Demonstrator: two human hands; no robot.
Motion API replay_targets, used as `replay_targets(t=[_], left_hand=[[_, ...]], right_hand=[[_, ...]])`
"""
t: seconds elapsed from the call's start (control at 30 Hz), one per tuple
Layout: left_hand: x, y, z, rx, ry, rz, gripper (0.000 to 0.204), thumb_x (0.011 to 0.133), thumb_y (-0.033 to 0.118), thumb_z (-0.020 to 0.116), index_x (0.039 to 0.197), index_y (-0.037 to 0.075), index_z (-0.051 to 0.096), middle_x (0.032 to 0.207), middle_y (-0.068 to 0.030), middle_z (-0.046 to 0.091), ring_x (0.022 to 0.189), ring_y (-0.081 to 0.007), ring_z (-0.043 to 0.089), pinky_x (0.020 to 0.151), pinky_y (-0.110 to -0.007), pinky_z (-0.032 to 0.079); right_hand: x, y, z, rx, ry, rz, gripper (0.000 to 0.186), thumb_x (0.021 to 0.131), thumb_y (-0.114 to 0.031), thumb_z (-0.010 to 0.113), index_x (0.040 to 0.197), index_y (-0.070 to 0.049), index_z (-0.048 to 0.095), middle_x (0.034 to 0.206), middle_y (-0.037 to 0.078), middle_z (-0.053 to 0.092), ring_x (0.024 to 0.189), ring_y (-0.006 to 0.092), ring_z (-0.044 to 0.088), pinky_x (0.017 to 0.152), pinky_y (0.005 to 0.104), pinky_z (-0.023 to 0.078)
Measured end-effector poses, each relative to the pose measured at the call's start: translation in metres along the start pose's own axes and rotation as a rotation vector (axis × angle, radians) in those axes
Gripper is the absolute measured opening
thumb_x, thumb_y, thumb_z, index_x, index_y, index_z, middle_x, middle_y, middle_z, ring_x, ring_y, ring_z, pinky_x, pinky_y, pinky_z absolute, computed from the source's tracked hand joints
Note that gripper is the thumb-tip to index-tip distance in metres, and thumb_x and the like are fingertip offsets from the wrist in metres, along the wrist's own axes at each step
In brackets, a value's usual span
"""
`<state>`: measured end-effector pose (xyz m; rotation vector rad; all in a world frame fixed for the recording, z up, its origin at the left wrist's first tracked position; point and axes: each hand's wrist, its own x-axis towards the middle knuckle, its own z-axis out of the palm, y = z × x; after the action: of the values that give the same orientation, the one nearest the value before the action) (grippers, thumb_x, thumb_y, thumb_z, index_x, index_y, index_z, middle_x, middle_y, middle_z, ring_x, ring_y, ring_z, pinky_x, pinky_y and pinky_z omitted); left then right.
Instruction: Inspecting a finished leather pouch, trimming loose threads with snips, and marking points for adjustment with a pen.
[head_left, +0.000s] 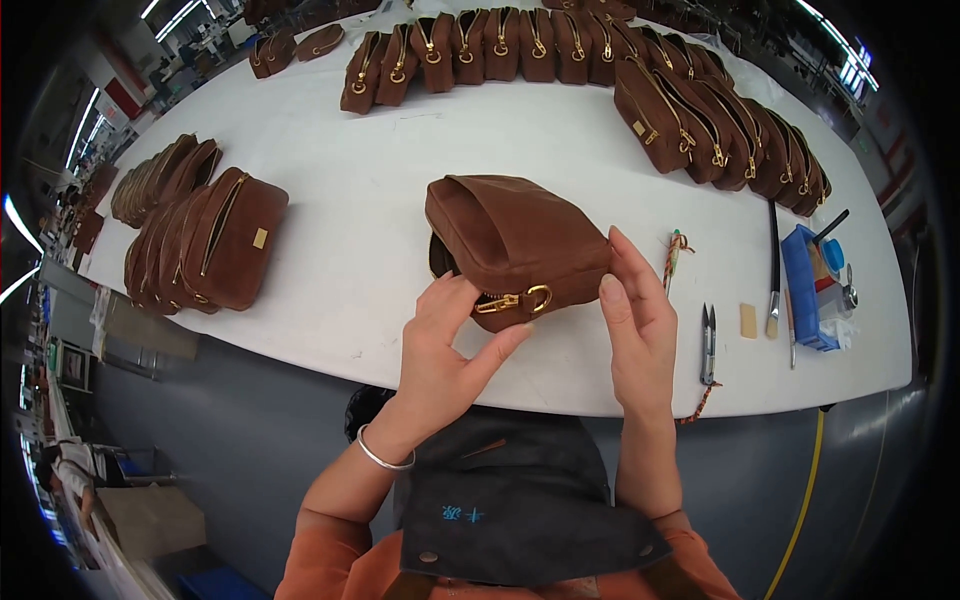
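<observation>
A: Grip, as observed?

B: One brown bag [535, 220], held over the white tabletop [340, 200]. Left hand [440, 338]: fingers curled at the open near-left edge, tips hidden; thumb stretched toward 2 o'clock. Right hand [643, 318]: thumb and fingers pinching the bag's right corner.

A: Technique?

B: Judgement: steady the corner with the right, press lightly so the soft wall doesn't crease, and keep the left fingertips clear of the gold zip pull [497, 304] and ring [548, 297].

A: Position, with 12 pointing away from the wearer?

B: Bag touches both hands: at 1 o'clock from the left, 10 o'clock from the right. Ring at 2 o'clock from the left.
</observation>
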<state>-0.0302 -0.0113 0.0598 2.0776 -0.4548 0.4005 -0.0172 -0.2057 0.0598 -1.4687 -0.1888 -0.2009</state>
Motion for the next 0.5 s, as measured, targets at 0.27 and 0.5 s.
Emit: replay_targets(t=[0.27, 0.5], left_hand=[[0.03, 0.013, -0.013, -0.551, 0.019, -0.137, 0.039, 0.086, 0.009, 0.071, 0.123, -0.001, 0.059, 0.112, -0.0051, 0.066, 0.103, -0.0118, 0.058, 0.091, -0.028, 0.046], [0.033, 0.023, -0.012, -0.823, -0.046, -0.22, 0.053, 0.089, 0.002, 0.065, 0.137, -0.002, 0.042, 0.121, -0.0077, 0.061, 0.11, -0.0121, 0.056, 0.096, -0.028, 0.044]], right_hand=[[0.015, -0.016, 0.008, -0.04, 0.008, -0.146, 0.052, 0.098, -0.015, 0.056, 0.143, 0.005, 0.038, 0.133, 0.015, 0.053, 0.118, 0.0188, 0.054, 0.099, 0.0314, 0.044], [0.016, -0.012, 0.011, -0.135, 0.069, -0.227, 0.05, 0.095, -0.012, 0.06, 0.139, 0.003, 0.043, 0.134, 0.015, 0.049, 0.119, 0.0213, 0.051, 0.1, 0.0334, 0.042]])
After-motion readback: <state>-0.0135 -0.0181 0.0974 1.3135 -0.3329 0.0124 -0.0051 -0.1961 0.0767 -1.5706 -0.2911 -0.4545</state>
